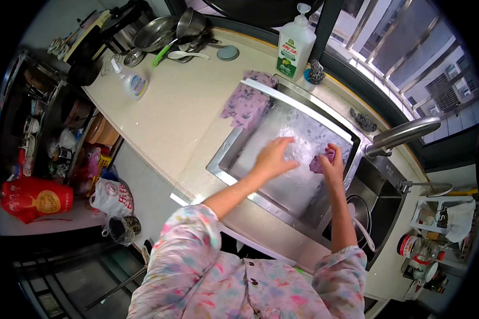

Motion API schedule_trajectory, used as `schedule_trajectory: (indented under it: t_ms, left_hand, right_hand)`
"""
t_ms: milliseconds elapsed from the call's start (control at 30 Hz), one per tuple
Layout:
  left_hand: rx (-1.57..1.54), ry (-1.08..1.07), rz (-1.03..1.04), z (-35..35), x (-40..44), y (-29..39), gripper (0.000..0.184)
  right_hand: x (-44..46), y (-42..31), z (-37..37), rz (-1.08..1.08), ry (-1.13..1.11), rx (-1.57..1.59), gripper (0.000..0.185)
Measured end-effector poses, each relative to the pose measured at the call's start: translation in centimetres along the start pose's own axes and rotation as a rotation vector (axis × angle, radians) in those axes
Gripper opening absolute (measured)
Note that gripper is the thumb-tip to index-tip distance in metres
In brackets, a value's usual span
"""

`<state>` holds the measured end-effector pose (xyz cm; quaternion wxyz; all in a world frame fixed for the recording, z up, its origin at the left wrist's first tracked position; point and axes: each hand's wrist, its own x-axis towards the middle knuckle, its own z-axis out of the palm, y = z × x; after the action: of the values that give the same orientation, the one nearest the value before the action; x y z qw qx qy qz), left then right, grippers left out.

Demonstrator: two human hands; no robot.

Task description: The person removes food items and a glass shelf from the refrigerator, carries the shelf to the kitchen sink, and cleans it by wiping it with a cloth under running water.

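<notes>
A wet, glossy panel with a white strip along its far edge [298, 110] lies tilted in the sink [234, 156]. Over the panel, my left hand [275, 158] has its fingers apart and nothing in them. To its right, my right hand [332, 162] grips a crumpled purple cloth [318, 164] above the panel's right part. A second purple patterned cloth [246, 101] is spread on the counter at the panel's far left corner.
The curved faucet [404, 135] rises right of the panel. Behind stand a large white pump bottle [295, 45] and a scrubber [315, 73]. A spray bottle [131, 81] and pans [157, 34] sit on the left counter. The right basin holds a pot [361, 212].
</notes>
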<state>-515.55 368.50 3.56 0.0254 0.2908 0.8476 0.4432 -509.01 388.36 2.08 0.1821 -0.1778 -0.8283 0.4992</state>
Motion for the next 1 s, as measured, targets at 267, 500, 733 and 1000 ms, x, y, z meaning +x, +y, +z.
schedule_trajectory:
  t_ms: [267, 500, 733, 1000]
  left_hand:
    - [0.184, 0.177, -0.185, -13.9, -7.4, -9.0, 0.036]
    - [0.341, 0.155, -0.511, -17.7, -14.7, -12.2, 0.027]
    - [-0.374, -0.010, -0.883, -18.9, -12.9, -9.1, 0.019]
    - [-0.371, -0.207, -0.893, -22.6, -10.3, -5.4, 0.019]
  right_hand:
    - [-8.7, -1.5, -2.5, -0.313, -0.076, -0.700, 0.035]
    - [-9.7, 2.4, -2.2, 0.087, 0.233, -0.609, 0.035]
    - [-9.4, -0.7, 0.1, 0.189, 0.179, -0.783, 0.030]
    - [-9.3, -0.5, -0.1, 0.166, 0.091, -0.699, 0.025]
